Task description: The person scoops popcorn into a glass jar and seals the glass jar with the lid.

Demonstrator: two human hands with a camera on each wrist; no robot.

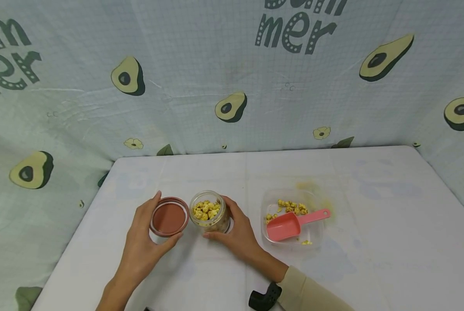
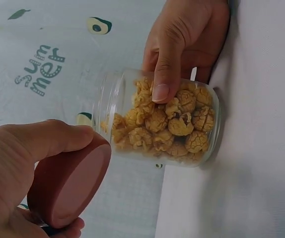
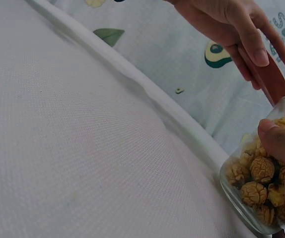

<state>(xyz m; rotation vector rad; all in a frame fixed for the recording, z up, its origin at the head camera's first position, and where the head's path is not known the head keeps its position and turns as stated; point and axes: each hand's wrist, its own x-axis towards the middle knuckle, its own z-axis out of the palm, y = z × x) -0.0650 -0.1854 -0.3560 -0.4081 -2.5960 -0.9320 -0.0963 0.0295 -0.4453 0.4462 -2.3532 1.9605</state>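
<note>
A small clear glass jar (image 1: 209, 212) (image 2: 162, 124) (image 3: 261, 193) filled with yellow popcorn stands on the white table (image 1: 371, 259). My right hand (image 1: 235, 231) (image 2: 182, 44) (image 3: 281, 144) grips the jar from the side, fingers curled round it. Just left of the jar's mouth, my left hand (image 1: 144, 242) (image 2: 23, 168) (image 3: 232, 25) holds a reddish-brown round lid (image 1: 169, 217) (image 2: 68, 186) (image 3: 274, 82) by its rim. The lid is off the jar.
To the right sits a clear plastic tray (image 1: 317, 235) with a few popcorn pieces (image 1: 291, 208) and a pink scoop (image 1: 294, 223). An avocado-print cloth (image 1: 216, 77) hangs behind and beside the table.
</note>
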